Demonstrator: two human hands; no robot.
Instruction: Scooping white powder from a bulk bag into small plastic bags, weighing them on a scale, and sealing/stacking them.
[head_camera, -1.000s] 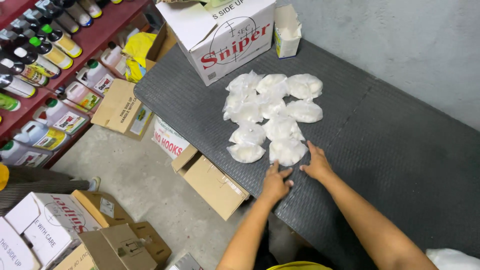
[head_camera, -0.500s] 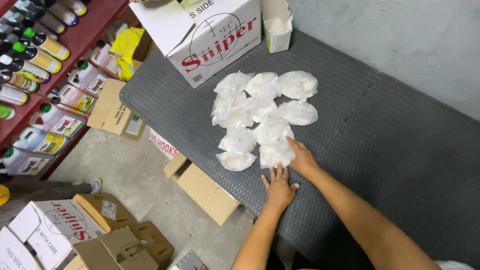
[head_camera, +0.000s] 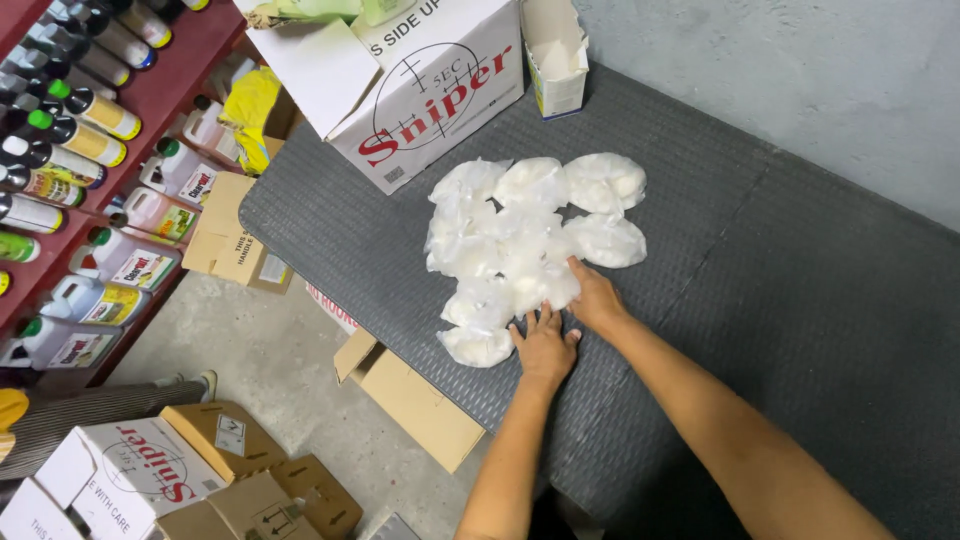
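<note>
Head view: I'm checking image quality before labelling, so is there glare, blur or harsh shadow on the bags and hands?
Head view: light is soft and even; the white bags look bright and nearly washed out, with little detail; left hand and right hand are sharp, with only faint shadows on the dark mat; straight edges bow slightly toward the frame's borders.

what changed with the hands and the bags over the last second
Both hands slid up the mat: the right hand now presses the bag cluster, the left hand touches the nearest bags. Nothing was lifted. The bags, the white carton and the grey mat stayed put.
</note>
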